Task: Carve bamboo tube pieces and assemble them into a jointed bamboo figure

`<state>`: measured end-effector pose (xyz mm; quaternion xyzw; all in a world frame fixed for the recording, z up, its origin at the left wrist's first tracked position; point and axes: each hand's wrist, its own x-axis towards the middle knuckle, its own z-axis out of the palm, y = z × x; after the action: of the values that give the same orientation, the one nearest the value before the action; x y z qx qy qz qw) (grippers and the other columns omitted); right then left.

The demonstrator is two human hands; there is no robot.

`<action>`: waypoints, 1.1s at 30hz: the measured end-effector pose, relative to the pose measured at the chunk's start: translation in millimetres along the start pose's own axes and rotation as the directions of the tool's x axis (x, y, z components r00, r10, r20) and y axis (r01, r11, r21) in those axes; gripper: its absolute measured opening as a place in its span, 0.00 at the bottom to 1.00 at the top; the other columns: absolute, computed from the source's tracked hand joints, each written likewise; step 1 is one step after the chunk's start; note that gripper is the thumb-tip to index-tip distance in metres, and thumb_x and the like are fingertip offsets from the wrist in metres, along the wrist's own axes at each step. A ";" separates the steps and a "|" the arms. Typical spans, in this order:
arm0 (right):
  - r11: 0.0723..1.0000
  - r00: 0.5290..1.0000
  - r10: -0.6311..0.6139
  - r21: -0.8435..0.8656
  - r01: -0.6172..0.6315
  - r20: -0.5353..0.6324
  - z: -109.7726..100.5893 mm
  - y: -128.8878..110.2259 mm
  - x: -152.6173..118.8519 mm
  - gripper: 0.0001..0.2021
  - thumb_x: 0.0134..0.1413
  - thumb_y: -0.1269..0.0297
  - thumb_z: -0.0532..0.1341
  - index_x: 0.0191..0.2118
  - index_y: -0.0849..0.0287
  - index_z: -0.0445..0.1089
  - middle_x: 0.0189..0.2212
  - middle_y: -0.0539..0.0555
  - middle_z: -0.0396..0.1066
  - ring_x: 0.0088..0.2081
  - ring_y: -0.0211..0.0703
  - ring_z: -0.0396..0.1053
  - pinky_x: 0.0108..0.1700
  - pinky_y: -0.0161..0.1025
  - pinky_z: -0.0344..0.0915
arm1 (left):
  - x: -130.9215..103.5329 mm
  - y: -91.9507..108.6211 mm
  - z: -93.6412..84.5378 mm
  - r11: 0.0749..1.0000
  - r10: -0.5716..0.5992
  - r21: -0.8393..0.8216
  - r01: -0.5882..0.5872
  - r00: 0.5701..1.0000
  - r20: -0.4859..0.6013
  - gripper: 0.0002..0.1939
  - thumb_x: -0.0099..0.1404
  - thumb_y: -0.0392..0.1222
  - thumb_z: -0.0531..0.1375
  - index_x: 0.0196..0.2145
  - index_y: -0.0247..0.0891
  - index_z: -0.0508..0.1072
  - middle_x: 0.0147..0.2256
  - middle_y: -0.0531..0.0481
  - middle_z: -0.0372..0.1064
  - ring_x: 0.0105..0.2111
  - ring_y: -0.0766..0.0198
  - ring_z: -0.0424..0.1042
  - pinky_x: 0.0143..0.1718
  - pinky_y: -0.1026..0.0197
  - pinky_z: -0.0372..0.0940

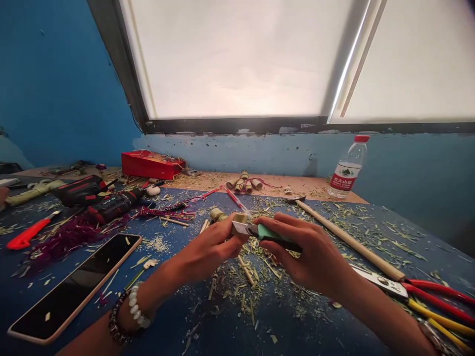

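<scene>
Near the middle of the view, my left hand (211, 249) is closed around a short piece of bamboo (241, 217), whose pale end shows above the fingers. My right hand (304, 242) grips a green utility knife (272, 234). The knife's metal blade points left and lies against or just in front of the bamboo piece; exact contact is hard to tell. Shavings (260, 277) are scattered on the blue table surface (297, 329) beneath both hands. Behind them sits a bundle of short bamboo pieces (244, 184) with purplish-red string.
A phone (76, 287), red cutter (27, 235) and power drill (115, 203) lie at left. At right are a hammer (349, 237), red-handled snips (386, 284) and a water bottle (347, 168). A red box (150, 165) stands at the back.
</scene>
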<state>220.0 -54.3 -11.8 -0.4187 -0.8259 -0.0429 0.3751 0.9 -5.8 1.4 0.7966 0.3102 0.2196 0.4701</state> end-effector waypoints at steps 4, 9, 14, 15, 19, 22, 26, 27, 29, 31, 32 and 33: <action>0.985 0.988 0.133 -0.099 -0.140 -0.072 -9.1 23.5 -1.2 0.17 0.65 0.56 0.58 0.53 0.57 0.75 0.39 0.57 0.78 0.32 0.46 0.74 0.32 0.42 0.66 | -5.3 12.9 4.3 0.998 -0.025 0.056 0.022 0.998 0.053 0.13 0.74 0.51 0.50 0.35 0.40 0.59 0.31 0.54 0.57 0.30 0.66 0.55 0.32 0.60 0.54; 0.958 0.927 0.278 0.005 -0.286 -0.251 -25.0 45.2 1.1 0.18 0.64 0.52 0.60 0.51 0.58 0.76 0.43 0.60 0.79 0.39 0.51 0.76 0.39 0.45 0.70 | -0.2 0.6 4.6 0.998 -0.027 -0.047 0.028 0.999 0.018 0.16 0.74 0.53 0.51 0.33 0.40 0.57 0.29 0.56 0.55 0.27 0.68 0.53 0.30 0.60 0.52; 0.989 0.991 0.131 0.064 -0.131 0.006 -10.2 19.3 0.7 0.19 0.65 0.54 0.57 0.53 0.60 0.76 0.43 0.61 0.78 0.39 0.50 0.76 0.39 0.45 0.72 | 6.6 -9.2 -1.8 0.993 -0.003 -0.119 0.005 1.000 0.021 0.18 0.74 0.57 0.50 0.34 0.40 0.57 0.27 0.57 0.52 0.25 0.68 0.51 0.29 0.60 0.51; 0.992 0.993 0.111 0.059 -0.112 0.028 -6.8 15.9 -0.8 0.19 0.65 0.54 0.57 0.54 0.59 0.76 0.44 0.62 0.78 0.40 0.51 0.77 0.40 0.46 0.72 | 6.3 -8.0 -1.7 0.995 -0.004 -0.101 0.007 1.000 0.029 0.18 0.74 0.57 0.50 0.34 0.40 0.57 0.27 0.57 0.53 0.26 0.68 0.52 0.29 0.60 0.52; 0.997 0.997 0.074 0.023 -0.075 0.036 -1.6 14.7 -5.9 0.20 0.65 0.54 0.58 0.55 0.59 0.75 0.45 0.63 0.78 0.43 0.53 0.77 0.43 0.49 0.72 | 3.5 -0.9 2.0 0.995 0.020 0.099 -0.018 1.000 -0.021 0.17 0.75 0.56 0.48 0.36 0.40 0.58 0.28 0.54 0.59 0.27 0.65 0.56 0.30 0.59 0.52; 0.999 0.997 0.030 0.010 -0.031 0.077 -4.4 16.1 -5.5 0.21 0.66 0.54 0.57 0.55 0.61 0.75 0.39 0.62 0.77 0.33 0.47 0.75 0.34 0.44 0.70 | 2.2 0.1 4.1 0.912 0.106 0.406 -0.063 0.991 -0.085 0.13 0.76 0.49 0.47 0.37 0.39 0.61 0.32 0.50 0.63 0.30 0.62 0.58 0.33 0.57 0.50; 0.997 0.995 -0.056 -0.042 0.060 0.082 -7.9 14.2 -3.3 0.19 0.67 0.57 0.56 0.54 0.63 0.74 0.33 0.58 0.74 0.27 0.42 0.69 0.26 0.39 0.62 | 2.3 -3.1 4.0 0.807 0.155 0.585 -0.083 0.985 -0.074 0.12 0.76 0.45 0.46 0.37 0.38 0.64 0.32 0.48 0.63 0.31 0.60 0.58 0.36 0.55 0.49; 0.995 0.996 -0.065 -0.068 0.069 0.065 -8.0 13.7 -3.1 0.18 0.67 0.57 0.56 0.54 0.63 0.74 0.33 0.57 0.74 0.26 0.42 0.68 0.25 0.39 0.61 | 2.7 -3.9 3.7 0.797 0.162 0.597 -0.088 0.984 -0.071 0.13 0.75 0.45 0.46 0.38 0.38 0.65 0.32 0.48 0.63 0.31 0.60 0.58 0.36 0.55 0.49; 0.989 0.998 -0.063 -0.135 0.065 0.018 -7.3 13.1 -3.1 0.17 0.67 0.58 0.57 0.53 0.62 0.74 0.33 0.57 0.74 0.26 0.41 0.68 0.25 0.39 0.60 | 4.3 -5.2 2.9 0.794 0.176 0.601 -0.092 0.981 -0.083 0.14 0.75 0.46 0.46 0.39 0.38 0.66 0.33 0.47 0.64 0.32 0.58 0.58 0.37 0.54 0.49; 0.980 0.999 -0.046 -0.193 0.041 -0.024 -5.7 12.3 -3.2 0.17 0.67 0.59 0.57 0.53 0.61 0.74 0.34 0.57 0.74 0.27 0.42 0.69 0.27 0.39 0.61 | 6.5 -5.9 2.1 0.809 0.184 0.581 -0.083 0.976 -0.116 0.16 0.75 0.49 0.46 0.41 0.37 0.67 0.31 0.47 0.63 0.31 0.57 0.58 0.37 0.54 0.49; 0.976 0.998 -0.042 -0.216 0.033 -0.040 -4.9 11.8 -3.0 0.17 0.67 0.59 0.57 0.53 0.61 0.74 0.34 0.57 0.74 0.28 0.43 0.70 0.27 0.39 0.61 | 7.6 -6.0 1.8 0.817 0.184 0.571 -0.076 0.974 -0.133 0.17 0.75 0.51 0.46 0.41 0.38 0.67 0.29 0.48 0.62 0.31 0.57 0.57 0.37 0.53 0.49; 0.971 0.998 -0.041 -0.238 0.027 -0.052 -4.2 11.2 -2.7 0.17 0.67 0.58 0.56 0.53 0.61 0.74 0.34 0.57 0.74 0.29 0.43 0.71 0.28 0.39 0.62 | 8.5 -6.1 1.7 0.824 0.183 0.562 -0.071 0.972 -0.146 0.17 0.75 0.52 0.46 0.41 0.38 0.67 0.28 0.48 0.62 0.31 0.57 0.57 0.37 0.53 0.49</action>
<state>231.5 -50.5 -13.4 -0.4449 -0.8110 -0.1597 0.3448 6.2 1.4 -4.2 0.8919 0.3508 0.2279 0.1716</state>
